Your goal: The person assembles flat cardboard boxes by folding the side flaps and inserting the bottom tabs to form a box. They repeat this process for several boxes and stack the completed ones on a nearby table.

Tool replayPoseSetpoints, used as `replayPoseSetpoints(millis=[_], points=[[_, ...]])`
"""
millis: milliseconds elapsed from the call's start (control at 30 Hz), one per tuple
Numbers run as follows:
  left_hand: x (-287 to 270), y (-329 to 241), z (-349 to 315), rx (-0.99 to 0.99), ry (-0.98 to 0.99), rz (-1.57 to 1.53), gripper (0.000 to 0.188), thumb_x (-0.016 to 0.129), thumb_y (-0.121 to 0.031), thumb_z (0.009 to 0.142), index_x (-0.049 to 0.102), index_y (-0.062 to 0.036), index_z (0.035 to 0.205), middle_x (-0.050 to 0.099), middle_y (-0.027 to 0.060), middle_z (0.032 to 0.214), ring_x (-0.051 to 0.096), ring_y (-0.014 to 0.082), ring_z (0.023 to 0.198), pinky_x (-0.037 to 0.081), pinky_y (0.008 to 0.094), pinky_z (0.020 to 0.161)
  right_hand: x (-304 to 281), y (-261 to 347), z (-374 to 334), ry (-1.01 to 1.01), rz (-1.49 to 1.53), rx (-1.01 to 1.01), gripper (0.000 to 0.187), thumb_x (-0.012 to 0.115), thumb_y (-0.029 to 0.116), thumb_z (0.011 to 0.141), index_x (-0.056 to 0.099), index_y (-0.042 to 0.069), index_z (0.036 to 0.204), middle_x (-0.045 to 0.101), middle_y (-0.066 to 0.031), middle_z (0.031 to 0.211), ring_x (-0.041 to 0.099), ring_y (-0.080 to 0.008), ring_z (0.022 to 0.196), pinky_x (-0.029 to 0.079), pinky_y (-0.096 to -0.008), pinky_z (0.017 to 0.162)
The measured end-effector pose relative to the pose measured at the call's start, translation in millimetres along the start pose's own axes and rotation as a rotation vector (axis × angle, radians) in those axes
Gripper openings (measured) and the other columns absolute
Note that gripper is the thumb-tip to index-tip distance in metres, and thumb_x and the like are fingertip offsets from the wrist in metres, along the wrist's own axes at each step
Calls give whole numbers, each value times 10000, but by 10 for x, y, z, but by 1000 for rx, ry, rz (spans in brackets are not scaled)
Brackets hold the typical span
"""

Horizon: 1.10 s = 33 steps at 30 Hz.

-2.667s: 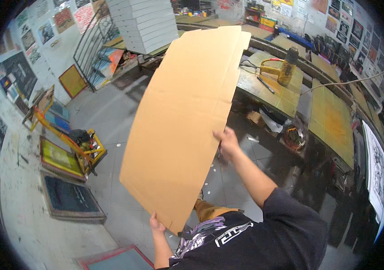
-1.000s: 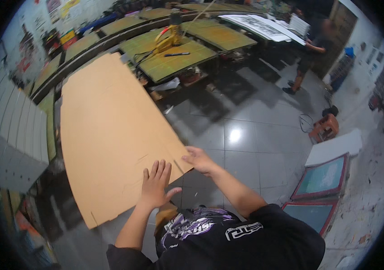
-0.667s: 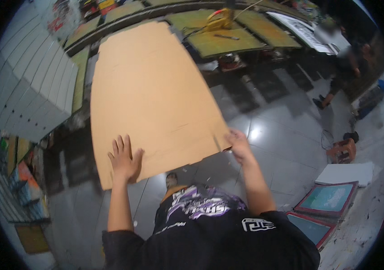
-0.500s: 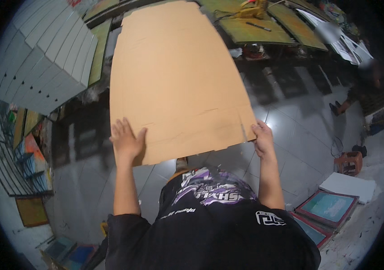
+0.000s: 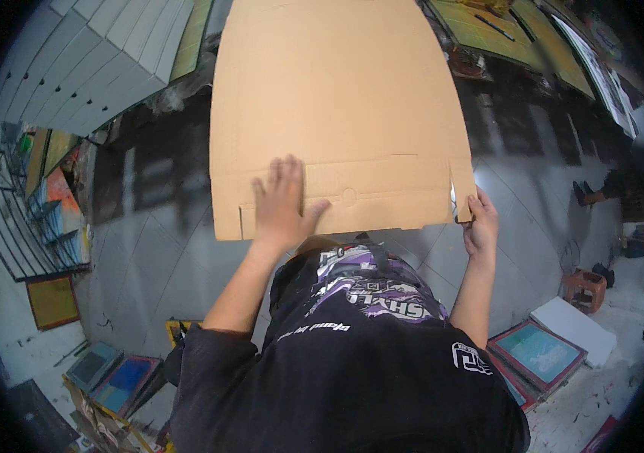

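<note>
A large flat sheet of brown cardboard point(image 5: 337, 98) stretches away from my body, its far end cut off by the top of the view. Creases run across its near part, and slots are cut near both near corners. My left hand point(image 5: 282, 208) lies flat on the near part, left of the middle, fingers stretched out and thumb spread to the right. At the near right corner, my right hand point(image 5: 482, 223) pinches a narrow flap beside a slot.
Pale stacked panels or boxes point(image 5: 95, 60) stand at far left, above a metal rack point(image 5: 23, 226). A marker point(image 5: 494, 27) lies on a yellow-green board point(image 5: 461, 34) at far right. An orange stool point(image 5: 585, 291) and framed screens point(image 5: 537, 351) sit at right. Another person's foot point(image 5: 585, 192) shows beyond.
My left hand has shifted from the cardboard's left edge inward onto its near face. The sheet sits farther right and higher in view, with more creases and slots showing. My right hand still grips its corner.
</note>
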<state>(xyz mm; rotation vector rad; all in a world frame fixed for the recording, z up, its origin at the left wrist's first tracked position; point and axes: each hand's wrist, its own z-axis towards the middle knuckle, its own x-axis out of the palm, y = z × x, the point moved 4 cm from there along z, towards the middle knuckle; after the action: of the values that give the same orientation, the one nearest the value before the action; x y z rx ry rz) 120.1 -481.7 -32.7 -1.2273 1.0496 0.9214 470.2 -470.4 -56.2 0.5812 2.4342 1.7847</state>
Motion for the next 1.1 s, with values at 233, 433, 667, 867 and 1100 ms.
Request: replayPoseSetpoints(millis=[233, 433, 667, 867, 1100], points=[[-242, 146, -75, -136, -305, 47, 814, 535, -563, 796, 316, 0, 1341, 167, 262, 1445, 49, 448, 1354, 75, 692, 982, 19, 17, -8, -66, 16, -16, 358, 482, 101, 910, 460, -59, 1230, 610, -103, 1022, 601, -131, 837, 469, -239, 653], [-209, 124, -114, -72, -573, -175, 752, 545, -584, 776, 413, -49, 1287, 154, 281, 1438, 52, 466, 1342, 45, 711, 966, 11, 73, 32, -7, -27, -32, 328, 471, 110, 915, 478, -53, 1200, 610, -96, 1007, 600, -129, 837, 473, -253, 661], [-121, 144, 13, -311, -99, 35, 728, 481, -589, 815, 390, -74, 1322, 151, 288, 1440, 33, 465, 1347, 47, 714, 967, -14, 73, 123, 46, -124, -10, 298, 467, 105, 915, 500, -52, 1166, 607, -89, 989, 595, -131, 839, 470, -252, 667], [-9, -392, 287, -98, 111, 51, 893, 445, -632, 809, 238, 13, 1390, 165, 281, 1443, 74, 449, 1353, 99, 628, 1036, 150, 89, 76, -9, -51, -58, 339, 474, 95, 906, 477, -65, 1205, 613, -111, 969, 590, -144, 767, 461, -269, 587], [350, -1278, 587, 302, 43, 6, 872, 505, -577, 808, 272, 77, 1336, 188, 285, 1429, 122, 436, 1348, 161, 645, 1013, 130, 71, 84, 20, -76, -18, 331, 492, 90, 899, 474, -65, 1191, 620, -122, 983, 611, -157, 796, 485, -270, 618]])
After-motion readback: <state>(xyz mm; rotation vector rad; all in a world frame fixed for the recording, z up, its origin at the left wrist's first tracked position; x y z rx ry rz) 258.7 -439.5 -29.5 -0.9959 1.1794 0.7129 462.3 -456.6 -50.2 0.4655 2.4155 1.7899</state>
